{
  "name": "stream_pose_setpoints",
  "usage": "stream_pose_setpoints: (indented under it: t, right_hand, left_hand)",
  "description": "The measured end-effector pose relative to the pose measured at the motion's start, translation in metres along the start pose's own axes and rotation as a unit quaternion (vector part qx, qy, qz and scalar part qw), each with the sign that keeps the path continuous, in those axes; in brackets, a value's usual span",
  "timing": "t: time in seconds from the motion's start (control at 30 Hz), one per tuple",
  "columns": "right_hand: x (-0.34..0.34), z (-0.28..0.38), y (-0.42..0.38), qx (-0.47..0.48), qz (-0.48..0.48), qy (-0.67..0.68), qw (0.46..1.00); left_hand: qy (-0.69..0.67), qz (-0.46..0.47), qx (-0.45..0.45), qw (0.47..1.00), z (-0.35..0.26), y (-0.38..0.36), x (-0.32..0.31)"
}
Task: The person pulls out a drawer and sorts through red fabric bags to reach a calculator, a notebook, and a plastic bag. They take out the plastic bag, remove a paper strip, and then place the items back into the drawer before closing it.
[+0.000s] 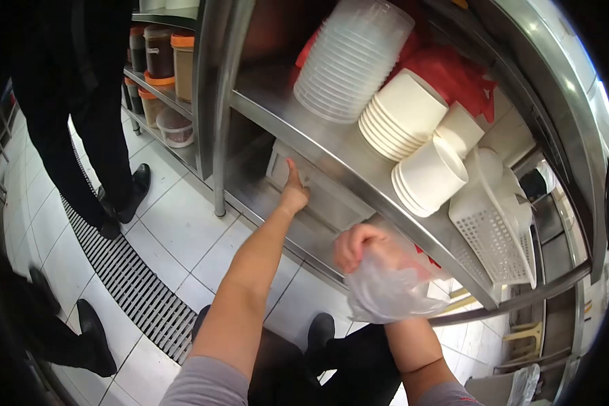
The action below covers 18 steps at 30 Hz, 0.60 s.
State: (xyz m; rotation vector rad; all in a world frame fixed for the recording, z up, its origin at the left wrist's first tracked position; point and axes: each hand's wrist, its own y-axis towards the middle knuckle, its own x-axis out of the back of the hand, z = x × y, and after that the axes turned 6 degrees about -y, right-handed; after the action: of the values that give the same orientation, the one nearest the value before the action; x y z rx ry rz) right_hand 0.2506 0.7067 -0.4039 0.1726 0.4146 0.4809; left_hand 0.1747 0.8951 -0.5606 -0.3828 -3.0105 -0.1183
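My left hand (pixel 295 191) reaches into the lower shelf, at the front of a whitish plastic bin (pixel 328 193). Its thumb points up, apart from the fingers, which are partly hidden; whether they touch the bin is hard to tell. A crumpled clear plastic bag (pixel 392 291) hangs from my right hand (pixel 360 247), whose fingers are curled closed on it. The bag drapes over my right wrist, just in front of the steel shelf edge.
The steel shelf (pixel 304 139) above bears stacked clear tubs (pixel 355 61), white paper cups (pixel 402 111), red bags (pixel 446 74) and a white perforated basket (pixel 494 223). Orange-lidded jars (pixel 159 54) stand on a rack at left. People's dark shoes (pixel 137 193) are near the floor drain grate (pixel 128 291).
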Motion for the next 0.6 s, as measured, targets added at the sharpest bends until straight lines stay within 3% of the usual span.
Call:
stream_pose_setpoints:
  t: [0.07, 0.13, 0.2, 0.27, 0.3, 0.33, 0.37, 0.4, 0.47, 0.5, 0.57, 0.6]
  right_hand:
    - [-0.002, -0.017, 0.015, -0.046, 0.014, 0.004, 0.999]
    - [-0.007, -0.043, 0.024, -0.125, 0.034, -0.007, 0.992]
    - [-0.007, -0.076, 0.047, -0.162, 0.033, -0.077, 0.983]
    - [-0.022, -0.093, 0.060, -0.161, 0.003, -0.134, 0.978]
    - [-0.034, -0.089, 0.066, -0.143, -0.002, -0.139, 0.980]
    - [-0.051, -0.077, 0.073, -0.143, 0.005, -0.133, 0.981]
    - [-0.071, -0.058, 0.079, -0.046, 0.033, -0.222, 0.973]
    - [-0.089, -0.038, 0.089, 0.056, 0.058, -0.308, 0.948]
    - [-0.118, 0.007, 0.100, 0.114, 0.108, -0.327, 0.932]
    - [-0.130, 0.026, 0.107, 0.166, 0.155, -0.351, 0.908]
    - [-0.151, 0.055, 0.107, 0.160, 0.163, -0.342, 0.912]
    - [-0.160, 0.068, 0.103, 0.148, 0.175, -0.341, 0.912]
  left_hand:
    - [0.020, -0.014, 0.043, 0.999, -0.017, -0.014, 0.017]
    - [0.124, -0.024, -0.003, 0.992, 0.017, -0.002, 0.019]
    - [0.203, 0.136, -0.006, 0.970, 0.003, -0.011, 0.047]
    - [0.076, 0.299, -0.004, 0.951, -0.015, -0.045, 0.077]
    - [-0.109, 0.384, 0.079, 0.913, 0.032, -0.060, 0.081]
    - [-0.295, 0.449, 0.161, 0.828, 0.071, -0.074, 0.084]
    - [-0.292, 0.444, 0.164, 0.831, 0.000, -0.078, 0.099]
    - [-0.431, 0.391, 0.177, 0.794, -0.045, -0.124, 0.095]
    - [-0.678, 0.258, 0.189, 0.662, -0.103, -0.270, 0.117]
    - [-0.777, 0.181, 0.187, 0.572, -0.202, -0.250, 0.130]
    - [-0.698, 0.030, 0.197, 0.688, -0.220, -0.298, 0.133]
    - [-0.694, 0.023, 0.195, 0.693, -0.231, -0.317, 0.137]
